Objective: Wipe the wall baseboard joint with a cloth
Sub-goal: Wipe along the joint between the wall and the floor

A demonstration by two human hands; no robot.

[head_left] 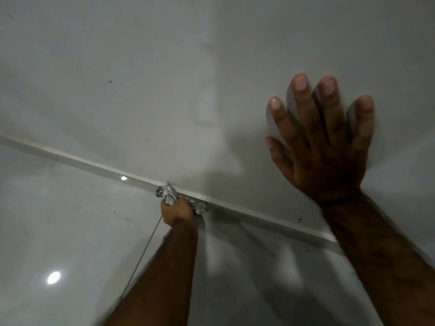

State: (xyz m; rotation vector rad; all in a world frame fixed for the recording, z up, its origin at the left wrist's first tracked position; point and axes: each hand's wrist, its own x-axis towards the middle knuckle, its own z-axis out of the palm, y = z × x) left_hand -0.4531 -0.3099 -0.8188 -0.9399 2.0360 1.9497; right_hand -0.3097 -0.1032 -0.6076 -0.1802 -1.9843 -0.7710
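A pale wall (141,78) fills the upper part of the head view. A narrow white baseboard (82,162) runs diagonally from the left edge down to the right. My left hand (177,211) is closed around a crumpled whitish cloth (168,193), which is pressed against the baseboard's joint with the wall near the middle. Part of the cloth sticks out on both sides of the fist. My right hand (324,142) lies flat on the wall, fingers spread, well above the baseboard at the right.
A glossy grey tiled floor (58,231) lies below the baseboard, with a bright lamp reflection (53,277) and a dark grout line (143,257) beside my left forearm. Small dark specks mark the floor and wall.
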